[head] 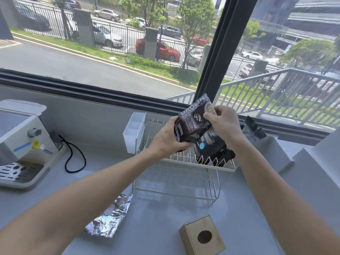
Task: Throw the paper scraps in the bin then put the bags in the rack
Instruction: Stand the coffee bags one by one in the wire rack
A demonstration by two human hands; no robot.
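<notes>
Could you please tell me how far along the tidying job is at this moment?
One black bag already stands in the white wire rack. A second black coffee bag is held above the rack by the left hand and right hand, not yet slotted in. A silver foil bag lies on the counter. No loose paper scraps or bin are visible.

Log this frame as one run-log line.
phase: racking bags | both hands grip black bag over rack | one bag already racked | foil bag on counter

Rack (184, 163) centre on counter (156, 227), one bag (213, 146) in it, machine (22, 144) left, box (202, 236) in front
</notes>
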